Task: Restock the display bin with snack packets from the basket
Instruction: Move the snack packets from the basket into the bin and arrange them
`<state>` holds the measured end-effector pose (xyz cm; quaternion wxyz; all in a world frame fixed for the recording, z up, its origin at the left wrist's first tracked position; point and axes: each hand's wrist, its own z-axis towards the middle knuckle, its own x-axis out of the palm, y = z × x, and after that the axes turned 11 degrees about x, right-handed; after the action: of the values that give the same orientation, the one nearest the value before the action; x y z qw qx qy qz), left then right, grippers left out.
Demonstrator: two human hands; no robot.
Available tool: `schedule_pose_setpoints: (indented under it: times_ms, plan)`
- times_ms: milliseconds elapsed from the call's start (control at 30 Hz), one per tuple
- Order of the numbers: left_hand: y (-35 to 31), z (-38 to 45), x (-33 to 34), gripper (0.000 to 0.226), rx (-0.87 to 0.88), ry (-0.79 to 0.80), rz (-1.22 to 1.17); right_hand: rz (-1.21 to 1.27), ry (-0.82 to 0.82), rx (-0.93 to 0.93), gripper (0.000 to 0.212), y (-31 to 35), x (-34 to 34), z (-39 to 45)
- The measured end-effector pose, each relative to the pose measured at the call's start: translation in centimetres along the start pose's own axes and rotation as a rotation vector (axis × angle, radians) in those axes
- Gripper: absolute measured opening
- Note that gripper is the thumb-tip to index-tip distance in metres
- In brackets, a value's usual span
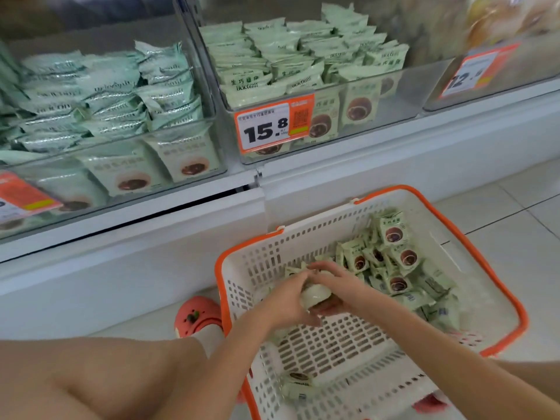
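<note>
Both my hands are down in the white basket (472,247): my left hand (288,301) and right hand (336,286) grip one pale green packet (313,295) together, more packets (394,256) heaped just beyond, the display bin (378,113) above

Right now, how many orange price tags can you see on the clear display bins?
3. One reading 15.8 on the middle clear plastic bin, one blurred reading 12-something on the right bin, and one partly cut off at the left edge. More may lie outside the view.
</note>
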<state>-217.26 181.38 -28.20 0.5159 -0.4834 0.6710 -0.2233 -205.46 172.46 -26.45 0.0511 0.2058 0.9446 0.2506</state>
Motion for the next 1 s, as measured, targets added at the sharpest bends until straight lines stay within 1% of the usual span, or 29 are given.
schedule_pose_setpoints:
  times_ms: [67, 100, 133, 167, 200, 267, 333, 433, 500, 533, 600, 667, 700, 767, 833, 900, 967, 1000]
  plan:
    - [-2.6, 0.2, -1.3, 0.074, 0.077, -0.115, -0.066, 0.022, 0.013, -0.051, 0.028, 2.4, -1.5, -3.0]
    - [-4.1, 0.1, -2.3, 0.059, 0.082, -0.135, -0.179, 0.071, 0.028, -0.077, 0.029, 3.7, -2.3, -4.6]
    - [-5.8, 0.0, -3.4, 0.046, 0.064, -0.126, -0.363, 0.113, 0.050, -0.120, 0.029, 4.9, -3.4, -6.2]
    - [-7.5, -0.2, -4.5, 0.039, 0.051, -0.079, -0.549, 0.120, 0.059, -0.182, 0.029, 5.9, -4.4, -7.8]
    - [-9.3, -0.5, -5.6, 0.039, 0.051, -0.032, -0.709, 0.072, 0.040, -0.262, 0.030, 6.9, -5.4, -9.4]
    - [-12.5, -1.2, -7.9, 0.043, 0.099, 0.058, -0.841, -0.072, -0.046, -0.421, 0.029, 8.7, -7.2, -12.7]
    - [-15.2, -1.8, -9.9, 0.045, 0.158, 0.109, -0.844, -0.181, -0.120, -0.543, 0.027, 10.3, -8.0, -15.9]
    - [-18.4, -2.5, -12.5, 0.053, 0.191, 0.061, -0.829, -0.337, -0.225, -0.667, 0.024, 12.1, -7.9, -19.2]
    - [-19.9, -2.8, -14.2, 0.056, 0.183, 0.054, -0.855, -0.398, -0.290, -0.767, 0.028, 13.3, -7.7, -20.1]
    - [-20.5, -2.9, -15.0, 0.058, 0.189, 0.075, -0.823, -0.428, -0.296, -0.824, 0.031, 14.0, -7.7, -20.5]
    - [-21.5, -2.9, -16.4, 0.058, 0.211, 0.133, -0.607, -0.519, -0.292, -0.901, 0.043, 15.6, -7.7, -21.3]
    - [-22.9, -2.7, -17.7, 0.051, 0.243, 0.127, -0.402, -0.583, -0.290, -0.927, 0.052, 17.1, -7.8, -21.7]
    - [-23.6, -2.6, -18.2, 0.044, 0.255, 0.086, -0.356, -0.586, -0.298, -0.945, 0.052, 17.8, -7.9, -21.8]
    - [-24.8, -2.2, -19.1, 0.036, 0.266, -0.054, -0.295, -0.535, -0.310, -0.961, 0.052, 18.9, -8.6, -21.9]
    - [-25.3, -1.4, -20.1, 0.046, 0.244, -0.241, -0.276, -0.436, -0.265, -0.904, 0.053, 19.4, -9.7, -21.8]
    - [-24.8, -0.3, -21.0, 0.047, 0.253, -0.417, -0.291, -0.356, -0.192, -0.822, 0.048, 19.2, -10.6, -21.4]
    - [-24.3, 0.6, -21.1, 0.049, 0.284, -0.548, -0.275, -0.364, -0.175, -0.768, 0.035, 18.8, -10.7, -20.6]
    - [-24.2, 0.9, -20.9, 0.050, 0.295, -0.581, -0.258, -0.415, -0.197, -0.753, 0.033, 18.6, -10.6, -20.0]
